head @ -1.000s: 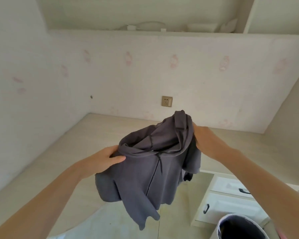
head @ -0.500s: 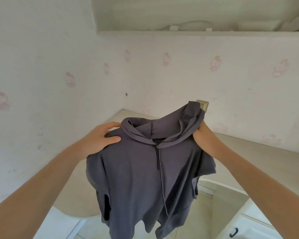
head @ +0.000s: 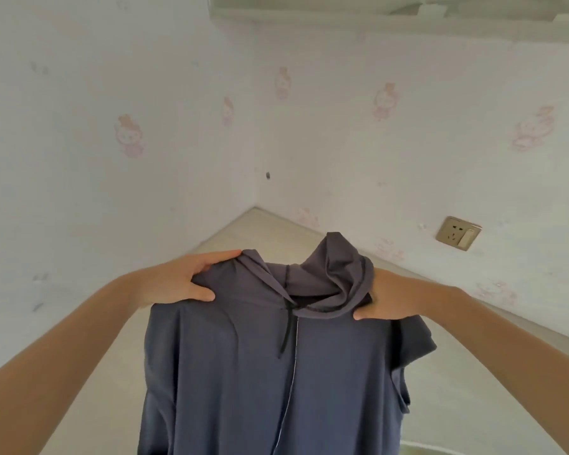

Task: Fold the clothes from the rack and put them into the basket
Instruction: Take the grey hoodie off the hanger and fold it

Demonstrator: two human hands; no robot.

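We hold a soft, matte grey hoodie up by its shoulders, in front of the pale table below the wall socket. Our left hand pinches the left shoulder, thumb in front; our right hand grips the other under the slumped hood. A thin zip and dark drawstring run down its front. Half a second ago the cloth hung more crumpled; now it hangs flatter and higher.
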